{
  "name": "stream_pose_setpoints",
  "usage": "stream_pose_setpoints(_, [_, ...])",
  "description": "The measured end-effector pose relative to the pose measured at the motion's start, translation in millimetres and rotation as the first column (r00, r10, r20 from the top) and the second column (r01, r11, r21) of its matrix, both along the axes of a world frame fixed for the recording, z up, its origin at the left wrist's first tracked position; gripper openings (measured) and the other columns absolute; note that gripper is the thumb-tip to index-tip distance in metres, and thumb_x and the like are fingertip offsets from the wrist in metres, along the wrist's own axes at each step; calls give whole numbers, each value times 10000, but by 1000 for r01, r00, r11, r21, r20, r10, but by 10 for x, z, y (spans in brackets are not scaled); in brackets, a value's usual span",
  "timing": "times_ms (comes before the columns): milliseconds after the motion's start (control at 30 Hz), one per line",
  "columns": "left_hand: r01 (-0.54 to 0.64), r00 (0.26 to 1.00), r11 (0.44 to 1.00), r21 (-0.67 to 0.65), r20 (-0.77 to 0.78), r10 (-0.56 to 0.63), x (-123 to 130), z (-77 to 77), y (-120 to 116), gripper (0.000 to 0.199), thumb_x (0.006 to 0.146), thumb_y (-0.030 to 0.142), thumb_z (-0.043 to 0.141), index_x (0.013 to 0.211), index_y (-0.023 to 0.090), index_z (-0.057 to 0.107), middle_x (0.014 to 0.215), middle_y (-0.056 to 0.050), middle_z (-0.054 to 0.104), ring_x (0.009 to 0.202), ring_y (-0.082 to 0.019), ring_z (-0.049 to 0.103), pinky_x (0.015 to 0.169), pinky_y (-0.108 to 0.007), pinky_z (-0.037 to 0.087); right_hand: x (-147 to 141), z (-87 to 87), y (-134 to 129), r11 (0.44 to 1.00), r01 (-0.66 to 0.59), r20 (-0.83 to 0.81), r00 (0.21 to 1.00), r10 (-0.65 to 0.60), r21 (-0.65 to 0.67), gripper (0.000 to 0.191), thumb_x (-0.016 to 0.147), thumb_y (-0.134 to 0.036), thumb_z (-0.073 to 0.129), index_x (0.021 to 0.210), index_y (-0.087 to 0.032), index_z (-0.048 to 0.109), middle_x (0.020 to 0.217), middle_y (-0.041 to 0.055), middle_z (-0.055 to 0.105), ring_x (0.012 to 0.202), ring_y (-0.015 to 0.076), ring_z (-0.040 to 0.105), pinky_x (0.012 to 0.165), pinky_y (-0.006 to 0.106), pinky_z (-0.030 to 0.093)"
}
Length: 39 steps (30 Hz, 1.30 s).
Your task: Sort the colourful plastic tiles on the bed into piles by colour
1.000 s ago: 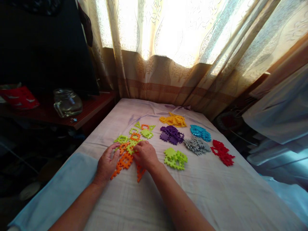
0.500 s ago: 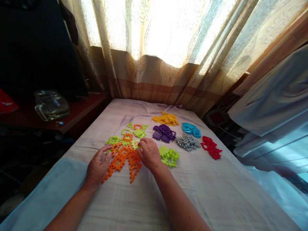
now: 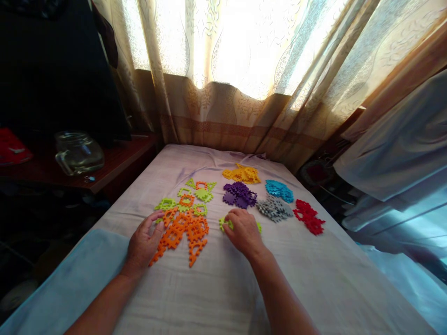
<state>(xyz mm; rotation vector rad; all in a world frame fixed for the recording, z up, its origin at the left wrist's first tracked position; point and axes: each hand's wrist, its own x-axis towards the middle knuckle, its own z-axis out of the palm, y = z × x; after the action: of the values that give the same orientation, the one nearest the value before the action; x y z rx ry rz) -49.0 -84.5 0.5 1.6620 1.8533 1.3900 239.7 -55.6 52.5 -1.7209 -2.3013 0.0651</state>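
Flat interlocking toy pieces form a figure on the bed, with orange pieces [image 3: 173,237] below and lime green pieces [image 3: 203,194] mixed with orange above. My left hand [image 3: 143,239] rests at the figure's left side, its thumb and fingers apart and nothing visible between them. The fingertips are close to the orange and green edge; contact is unclear. Farther right, my right hand [image 3: 242,231] is over the lime green pile, hiding most of it. Its thumb and fingers pinch a lime green puzzle piece [image 3: 222,224] at the pile's left side.
Purple pieces [image 3: 239,194], yellow pieces [image 3: 241,173], blue pieces [image 3: 279,190], grey pieces [image 3: 274,208] and red pieces [image 3: 309,217] lie in separate piles behind and to the right. A glass jug [image 3: 80,153] stands on the dark desk [image 3: 115,163] at left. A curtain [image 3: 223,111] hangs behind the bed.
My right hand has moved right from the figure to the lime green pile, uncovering a green piece on the figure's right side. My left hand has stayed nearly still.
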Motion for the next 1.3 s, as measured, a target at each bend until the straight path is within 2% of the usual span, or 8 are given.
stream_pose_setpoints(133, [6,1000,1000,-5,-6,-6,-1,-18,6,386,823,476,499,1069,217,645,1206,-66,686,1159,-228,617,1016,-371,481,-266,31,131,999,-50,-6,999,50,-7,187,878,-243,550,976,-234,708,1074,71,681,1033,214,562,891,324,383])
stream_pose_setpoints(333, [17,1000,1000,15,-16,-17,1,-34,8,376,828,467,484,1056,214,645,1205,-71,684,1161,-221,615,1035,-371,466,-655,-93,274,991,-128,38,991,129,-31,281,902,-282,530,1144,-266,673,1162,76,656,1081,232,542,868,338,397])
stream_pose_setpoints(567, [25,999,999,20,-33,-25,4,-21,9,353,824,456,497,1040,222,651,1207,-65,683,1156,-222,616,1037,-373,465,-745,-102,304,989,-138,95,985,143,-58,194,908,-276,533,980,-192,692,1131,101,659,1062,238,544,851,336,401])
stream_pose_setpoints(700, [25,999,1000,11,-23,-25,-8,-28,12,353,825,461,504,1038,221,650,1212,-65,679,1157,-220,614,1052,-370,451,-611,-53,301,996,-91,39,995,91,-20,205,938,-263,489,1009,-190,666,1079,87,675,1032,211,569,854,304,396])
stream_pose_setpoints(800, [20,1000,1000,9,-20,-20,-9,-35,15,363,824,469,497,1039,219,649,1222,-71,675,1162,-223,611,1046,-379,455,-350,15,356,996,84,-34,996,-84,-27,253,973,-268,423,1011,-203,664,1021,68,697,945,183,615,795,270,398])
stream_pose_setpoints(933, [19,1000,1000,-4,-18,-19,0,-34,25,380,813,484,487,1030,221,654,1217,-65,679,1157,-222,613,1047,-377,454,73,91,449,945,310,-84,944,-319,-102,282,973,-304,418,1023,-233,685,991,45,729,876,169,650,719,245,387])
stream_pose_setpoints(1100, [21,999,1000,-6,-38,-21,-9,-31,32,385,803,494,492,1029,231,660,1207,-55,684,1151,-222,617,1044,-371,456,332,61,451,924,337,-34,937,-349,-180,281,931,-290,456,974,-239,729,970,51,745,889,174,660,699,239,389])
stream_pose_setpoints(1300, [7,1000,1000,11,-20,-7,-27,-57,37,392,804,502,491,1022,225,663,1201,-63,686,1146,-228,621,1040,-375,462,311,19,430,911,387,28,921,-387,-140,331,951,-309,405,996,-245,727,1008,69,735,899,187,666,714,255,410])
